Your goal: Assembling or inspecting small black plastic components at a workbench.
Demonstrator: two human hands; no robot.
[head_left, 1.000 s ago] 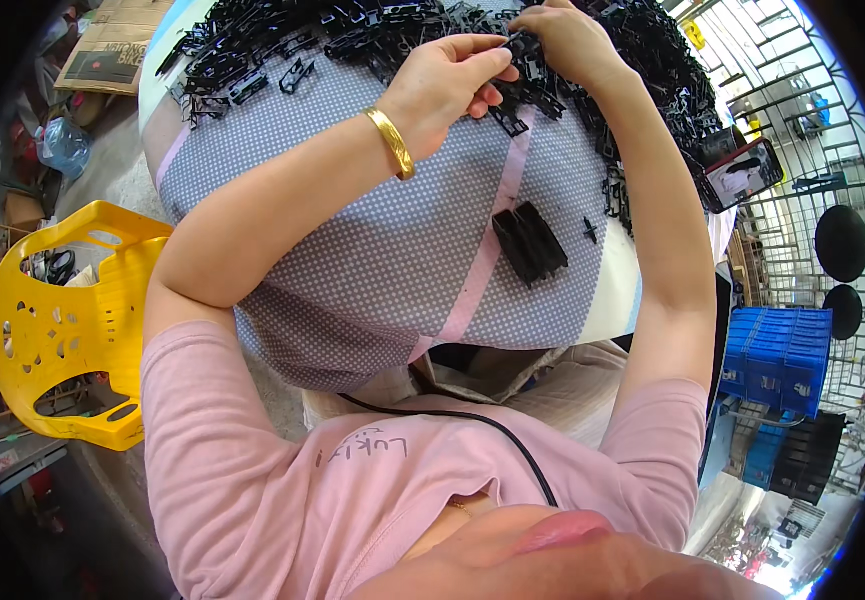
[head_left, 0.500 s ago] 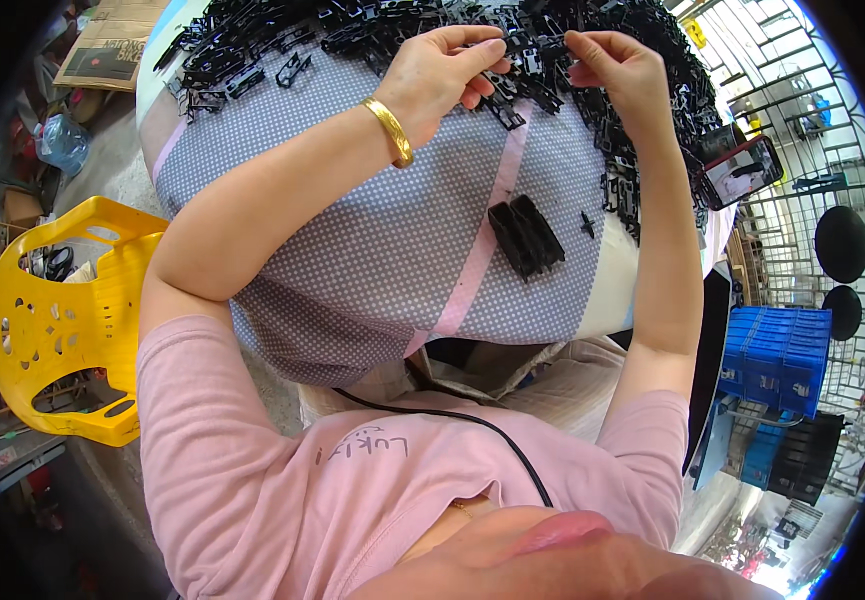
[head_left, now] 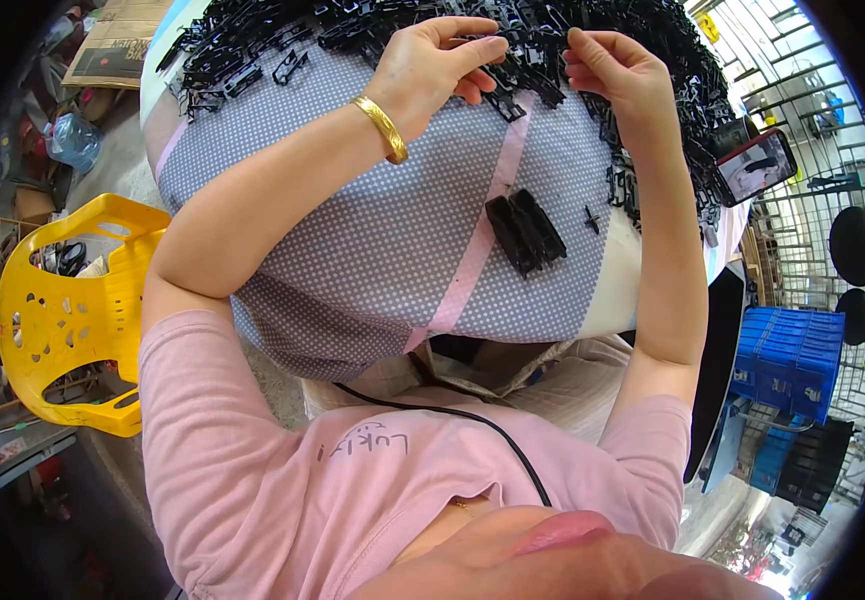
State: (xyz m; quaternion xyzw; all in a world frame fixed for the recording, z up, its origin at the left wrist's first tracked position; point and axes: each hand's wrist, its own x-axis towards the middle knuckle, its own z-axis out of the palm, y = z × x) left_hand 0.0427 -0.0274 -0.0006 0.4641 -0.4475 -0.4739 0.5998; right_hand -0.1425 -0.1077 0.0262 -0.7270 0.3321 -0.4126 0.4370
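- The black plastic clips [head_left: 252, 45] lie heaped along the far edge of the dotted cloth [head_left: 372, 240]; a nudge from either wrist could likely tangle them or push some off.
- The left hand [head_left: 432, 65] hovers over the heap, thumb and forefinger nearly closed; whether they pinch a clip I cannot tell.
- The right hand [head_left: 617, 70] sits just beside it, fingertips pinched close together on what looks like a small black piece.
- The stacked clips [head_left: 524, 230] rest nearer the body, loose enough to be knocked apart.
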